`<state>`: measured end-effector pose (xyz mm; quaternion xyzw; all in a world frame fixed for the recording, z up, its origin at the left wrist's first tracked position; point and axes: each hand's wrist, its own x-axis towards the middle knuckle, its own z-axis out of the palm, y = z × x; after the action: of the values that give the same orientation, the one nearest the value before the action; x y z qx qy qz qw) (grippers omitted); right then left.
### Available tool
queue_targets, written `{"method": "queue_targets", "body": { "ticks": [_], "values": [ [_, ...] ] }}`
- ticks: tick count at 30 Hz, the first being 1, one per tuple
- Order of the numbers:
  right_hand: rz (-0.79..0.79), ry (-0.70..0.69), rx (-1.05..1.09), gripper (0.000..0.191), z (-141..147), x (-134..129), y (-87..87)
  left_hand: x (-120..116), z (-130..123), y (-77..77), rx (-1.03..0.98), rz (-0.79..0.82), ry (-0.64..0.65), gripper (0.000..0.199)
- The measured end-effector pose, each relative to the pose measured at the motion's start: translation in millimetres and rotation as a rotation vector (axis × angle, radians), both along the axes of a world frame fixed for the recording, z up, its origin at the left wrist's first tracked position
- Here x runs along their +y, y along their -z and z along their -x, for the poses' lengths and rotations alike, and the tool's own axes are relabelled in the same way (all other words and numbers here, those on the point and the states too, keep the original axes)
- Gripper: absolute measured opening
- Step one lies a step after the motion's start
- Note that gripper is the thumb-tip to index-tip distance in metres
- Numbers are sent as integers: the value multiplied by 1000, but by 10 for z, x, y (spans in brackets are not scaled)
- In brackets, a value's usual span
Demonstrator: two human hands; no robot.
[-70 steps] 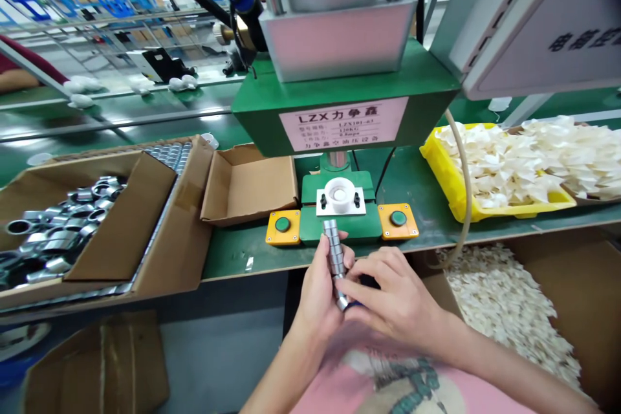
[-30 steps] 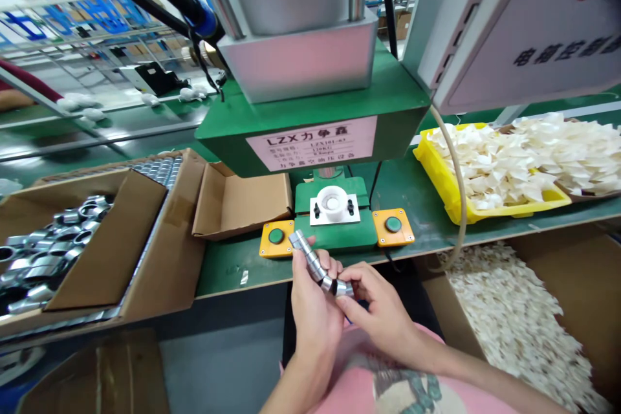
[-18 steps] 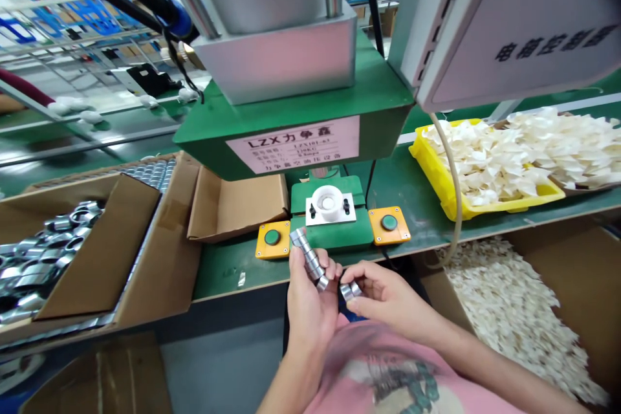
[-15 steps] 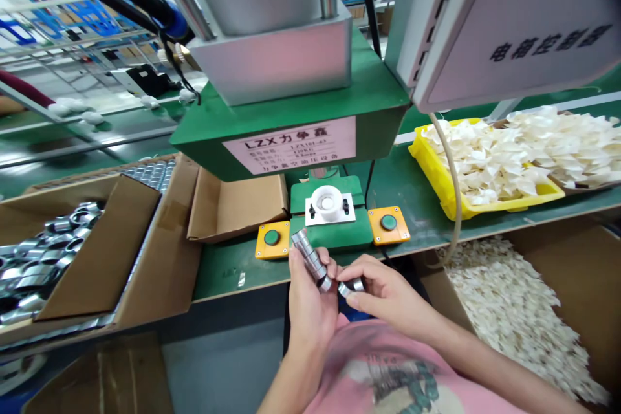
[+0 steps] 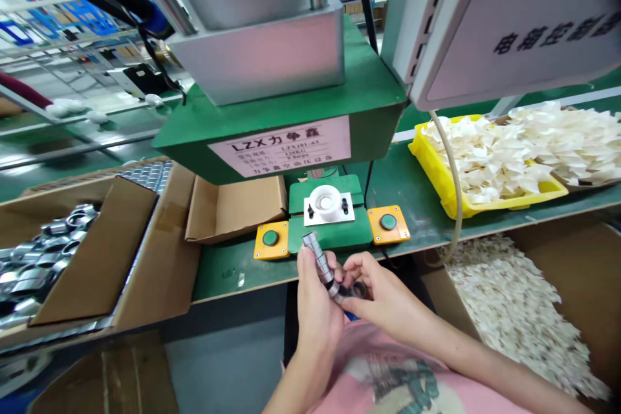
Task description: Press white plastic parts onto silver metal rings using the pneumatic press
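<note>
My left hand is closed round a slanting stack of silver metal rings, in front of the green press base. At the lower end of the stack, my right hand pinches a loose metal ring, its fingers close to those of the left. Another ring near the right fingertips lines up with the stack's end. Behind the hands, a white round fixture sits on the press base, between two orange boxes with green buttons, one at left and one at right.
Cardboard boxes of metal rings stand at left, beside an open small carton. A yellow tray of white pieces is at right, above a carton of white bits. The press head overhangs the middle.
Both hands and the ring stack have shifted slightly right. The right-hand ring has turned so its opening shows, and another ring now lies against the stack's lower end. The view has moved slightly.
</note>
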<state>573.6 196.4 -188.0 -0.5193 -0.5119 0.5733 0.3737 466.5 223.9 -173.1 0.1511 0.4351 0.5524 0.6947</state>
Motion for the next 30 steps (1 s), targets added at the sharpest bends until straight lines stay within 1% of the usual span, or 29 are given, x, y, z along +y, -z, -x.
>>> {"method": "queue_targets", "body": {
  "ticks": [4,6,8,11,13,15,18,20,23,25,27,30],
  "values": [
    [84,41,-23,54,2,23,38,-43,-30,28,12,-22,-4,34],
    [99,74,-19,56,13,24,64,-51,-34,31,11,-36,-5,33],
    [110,109,19,53,36,15,95,-50,-34,32,10,-50,-16,32],
    [128,188,136,46,83,-17,132,-42,-28,42,1,-51,-32,30],
    [98,245,191,42,109,-49,142,-41,-23,61,-12,-31,-38,32],
    [40,266,199,39,127,-85,144,-51,-21,88,-29,0,-45,34],
    [-9,225,251,33,153,-136,150,-82,-20,129,-47,49,-57,34],
    [-5,195,355,30,177,-164,156,-103,-17,150,-59,76,-52,33],
    [6,160,522,23,198,-196,148,-114,-5,161,-91,112,-12,37],
    [-9,129,569,18,170,-201,116,-110,7,153,-118,133,20,40],
    [-52,117,511,15,85,-174,61,-105,20,133,-140,150,54,42],
    [-186,202,272,12,-130,-49,-45,-120,43,93,-162,172,137,34]
  ]
}}
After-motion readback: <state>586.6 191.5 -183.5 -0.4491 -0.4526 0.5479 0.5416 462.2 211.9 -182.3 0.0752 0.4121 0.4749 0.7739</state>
